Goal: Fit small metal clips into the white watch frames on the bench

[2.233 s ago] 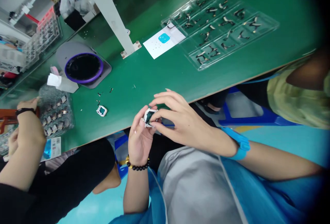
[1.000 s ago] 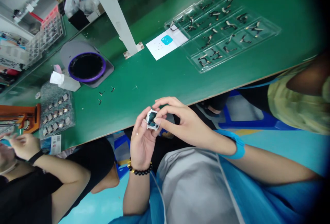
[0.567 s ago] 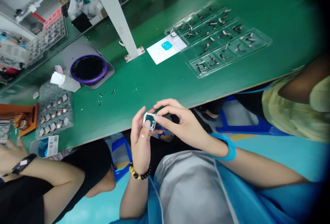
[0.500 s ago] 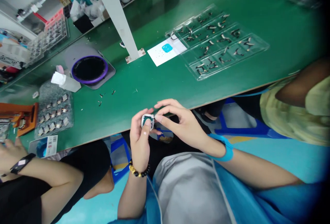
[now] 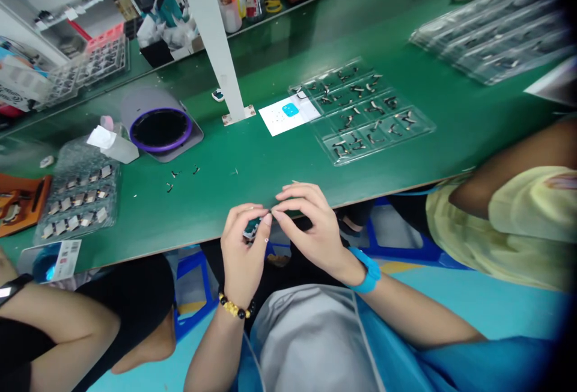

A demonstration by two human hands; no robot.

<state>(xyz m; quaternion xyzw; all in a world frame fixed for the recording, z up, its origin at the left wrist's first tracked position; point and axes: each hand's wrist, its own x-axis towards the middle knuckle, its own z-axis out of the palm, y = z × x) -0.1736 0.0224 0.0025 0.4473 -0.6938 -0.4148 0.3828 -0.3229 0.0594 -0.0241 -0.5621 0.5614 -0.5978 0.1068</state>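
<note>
left hand (image 5: 246,251) has the little electronics housing (image 5: 251,227), right hand (image 5: 315,232) just right of it, pinched narrow, can't tell if on anything

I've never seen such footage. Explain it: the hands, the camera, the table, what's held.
No robot here: these are one person's bare hands, filmed by a single camera worn on the head, looking forward and down. The left hand holds a small part with a dark green face, partly hidden by the fingers. The right hand has its fingertips close to the left thumb; whether they pinch anything is too small to tell. On the green table are a clear tray of small dark pieces, a white sheet with a blue patch, and a round device with a purple rim.
</note>
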